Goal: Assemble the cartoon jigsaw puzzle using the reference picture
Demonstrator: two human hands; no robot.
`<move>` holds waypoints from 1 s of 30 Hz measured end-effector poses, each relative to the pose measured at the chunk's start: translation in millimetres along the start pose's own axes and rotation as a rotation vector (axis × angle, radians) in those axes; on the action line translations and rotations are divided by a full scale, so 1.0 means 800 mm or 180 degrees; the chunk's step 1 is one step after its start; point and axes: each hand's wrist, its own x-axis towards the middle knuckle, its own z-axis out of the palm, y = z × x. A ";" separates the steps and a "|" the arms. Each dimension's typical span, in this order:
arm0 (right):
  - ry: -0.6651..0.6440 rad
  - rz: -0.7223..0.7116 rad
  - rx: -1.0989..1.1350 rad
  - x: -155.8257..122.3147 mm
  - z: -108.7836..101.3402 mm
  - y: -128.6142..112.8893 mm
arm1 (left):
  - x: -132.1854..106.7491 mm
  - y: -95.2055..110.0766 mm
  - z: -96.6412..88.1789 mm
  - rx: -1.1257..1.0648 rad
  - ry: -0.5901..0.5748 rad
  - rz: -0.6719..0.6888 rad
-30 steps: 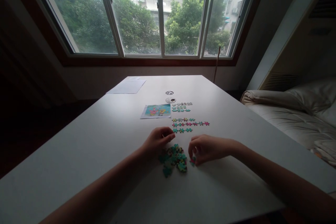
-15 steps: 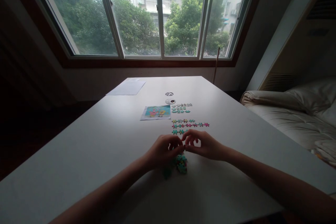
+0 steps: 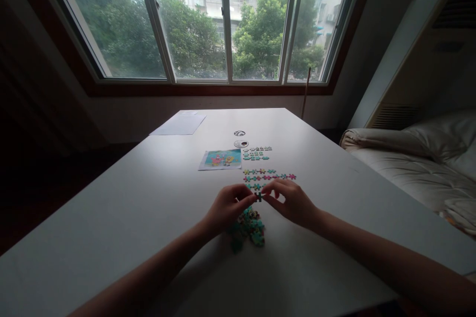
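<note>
My left hand and my right hand meet above the white table, fingertips pinched together on a small teal puzzle piece held between them. Just below the hands lies a loose heap of teal and multicoloured puzzle pieces. Beyond the hands, short rows of joined pieces lie in lines. A further group of joined pieces sits behind them. A small colour reference picture lies to their left.
Two small round discs lie behind the picture. A sheet of paper rests at the table's far left. A wide window runs behind the table. A pale cushioned seat stands at the right, close to the table edge.
My right hand lifted from the heap's right side and joined my left hand. Both hands then moved slightly away from me, now pinching a piece between them above the heap.
</note>
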 end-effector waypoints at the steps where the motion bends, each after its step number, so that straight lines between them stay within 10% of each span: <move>1: 0.0022 -0.0034 -0.0064 0.000 0.000 -0.001 | 0.000 -0.001 0.000 -0.0021 -0.0003 -0.0001; 30: 0.0454 -0.0213 -0.0791 0.009 -0.027 0.040 | 0.006 -0.020 -0.019 0.0408 0.0174 -0.0123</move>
